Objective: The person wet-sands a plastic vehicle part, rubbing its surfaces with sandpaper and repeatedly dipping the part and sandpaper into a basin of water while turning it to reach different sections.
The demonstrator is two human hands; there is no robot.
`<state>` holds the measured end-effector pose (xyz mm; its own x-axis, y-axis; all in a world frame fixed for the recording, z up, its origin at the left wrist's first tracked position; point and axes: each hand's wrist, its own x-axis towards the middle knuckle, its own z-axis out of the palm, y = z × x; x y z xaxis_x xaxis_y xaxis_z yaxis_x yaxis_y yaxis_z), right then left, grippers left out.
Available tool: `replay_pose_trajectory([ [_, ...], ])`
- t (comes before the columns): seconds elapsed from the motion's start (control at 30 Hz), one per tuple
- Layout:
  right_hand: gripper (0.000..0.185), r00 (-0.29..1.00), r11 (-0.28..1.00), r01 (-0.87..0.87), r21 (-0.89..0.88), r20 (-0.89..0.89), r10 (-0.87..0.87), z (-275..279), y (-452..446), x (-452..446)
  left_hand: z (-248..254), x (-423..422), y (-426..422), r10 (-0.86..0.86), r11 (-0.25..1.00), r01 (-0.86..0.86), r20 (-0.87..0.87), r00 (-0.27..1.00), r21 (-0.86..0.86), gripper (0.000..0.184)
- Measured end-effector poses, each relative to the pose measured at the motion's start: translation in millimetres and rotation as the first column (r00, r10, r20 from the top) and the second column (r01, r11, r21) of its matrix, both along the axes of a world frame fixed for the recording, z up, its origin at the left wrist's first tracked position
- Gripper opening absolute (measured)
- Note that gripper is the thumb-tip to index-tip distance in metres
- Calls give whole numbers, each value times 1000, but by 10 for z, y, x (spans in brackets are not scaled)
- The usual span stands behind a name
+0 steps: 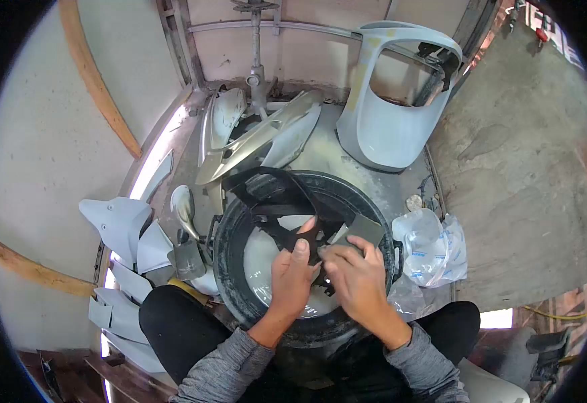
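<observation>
Over a round black tub (233, 295) holding cloudy water (258, 269), my left hand (293, 275) grips a black plastic part (283, 185) with its thumb on top. The part has a curved band and an open frame, and reaches to the tub's far rim. My right hand (357, 275) is closed on a grey-green sheet (367, 230), pinched near the part's right end beside my left fingers. The fingertips of the two hands nearly meet.
A light grey shell (390, 138) stands behind the tub at the right. Silvery panels (260, 138) lie behind it, and pale panels (122, 228) at the left. A plastic bag (441, 252) sits by the right rim. A metal stand (256, 74) rises at the back.
</observation>
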<state>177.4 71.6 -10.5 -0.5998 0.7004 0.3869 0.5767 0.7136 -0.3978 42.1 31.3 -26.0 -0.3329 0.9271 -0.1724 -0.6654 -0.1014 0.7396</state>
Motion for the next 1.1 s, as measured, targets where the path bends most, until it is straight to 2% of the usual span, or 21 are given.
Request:
replay_pose_trajectory([
  [0.1,20,996,996,-88,4,-15,88,108,-237,-107,-149,-55,-8,-76,994,88,-178,981,61,49],
  [0.13,20,996,997,-23,-71,-90,17,9,-203,-87,-116,-62,-26,-93,994,99,-119,989,39,50],
  [0.17,20,995,997,-20,-73,-95,13,2,-158,-49,-93,-73,-45,-110,994,111,-59,992,14,50],
  [0.23,19,999,998,-49,30,8,49,34,-25,9,-109,-45,-1,-83,993,86,-38,996,76,50],
  [0.27,18,997,998,-67,1,-42,67,89,-137,-44,-113,-38,18,-56,994,68,-131,990,88,51],
  [0.37,17,998,996,-63,66,-9,64,-9,-69,-14,-104,-15,0,-39,996,50,-147,988,77,52],
  [0.43,18,999,999,1,45,-41,1,25,-13,1,-112,-40,-28,-95,993,101,-82,992,68,51],
  [0.5,19,996,996,-71,-48,-64,68,94,-108,-31,-93,-74,-54,-141,989,143,-42,989,44,49],
  [0.53,21,993,994,-106,-29,-64,104,135,-138,-46,-119,-99,-53,-152,988,153,-64,986,12,49],
  [0.6,21,995,994,-65,-90,-76,58,38,40,40,-113,-91,-53,-172,985,171,-94,981,-22,50],
  [0.63,22,997,988,-29,-151,-79,17,-11,110,70,-80,-32,-46,-130,991,132,-87,988,21,50],
  [0.67,22,995,995,-87,-46,-47,85,-47,84,81,-50,-17,-27,-107,993,111,-82,991,47,50],
  [0.7,20,997,998,-56,12,-45,57,18,-71,11,-21,-1,-10,-84,993,90,-77,994,72,50],
  [0.77,20,993,994,-101,-32,-72,98,86,-186,-34,-53,-14,-13,-84,993,88,-51,995,74,50],
  [0.83,20,994,995,-99,0,-54,99,-16,54,71,-130,-51,-31,-124,990,126,-28,992,62,51],
  [0.87,21,999,999,-29,-36,-45,27,-30,86,78,-110,3,-37,-101,993,102,-21,995,60,51],
  [0.9,21,999,999,-29,-30,-43,28,28,36,50,-134,1,-32,-103,992,105,-25,994,73,50],
  [0.97,21,990,990,-141,31,-2,141,153,-198,-30,-181,-5,-22,-108,989,111,-32,994,99,50],
  [1.0,21,994,997,-39,-68,-106,32,64,-205,-40,-160,-10,-25,-107,989,109,-22,994,97,50],
  [1.1,17,996,996,-28,-86,-82,21,-23,105,60,-74,1,-48,-105,991,102,27,994,88,52],
])
